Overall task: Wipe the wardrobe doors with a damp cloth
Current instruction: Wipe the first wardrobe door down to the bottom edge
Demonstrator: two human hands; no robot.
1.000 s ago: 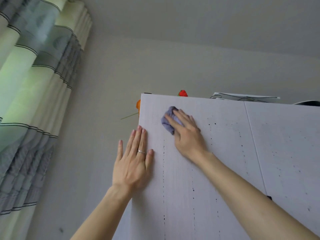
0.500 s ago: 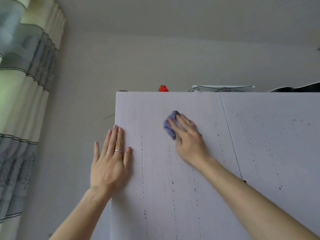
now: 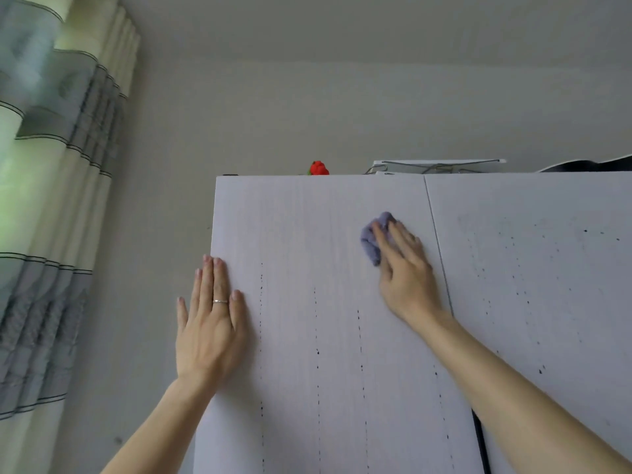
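— Cloth (image 3: 374, 239) first: where is it against the hand?

— Bunched under the right hand's (image 3: 405, 268) fingers, pressed flat onto the left door (image 3: 307, 302). Only its upper left part pokes out past the fingertips; the rest is covered. The hand is not clenched round it, more spread over it, pinning it to the panel.

— And the other one?

— Left hand (image 3: 210, 323) lies open and empty, palm flat on the door's left edge, fingers pointing up. It holds nothing. I'd judge it steadies the door against the push.

— Which way does the work lie?

— Cloth sits high on the panel, near its right edge, just left of the seam (image 3: 439, 254). Dark specks run in vertical lines below both hands, straight down the door, so the dirt lies under the cloth rather than beside it. The right door (image 3: 530, 285) is speckled too, across the seam to the right, and the right hand is much the nearer to it.

— Is the top band clean?

— It looks clearer up there, though the light is flat and I can't be sure.

— Next move, then?

— Probably strokes downward along those lines, or over the seam.
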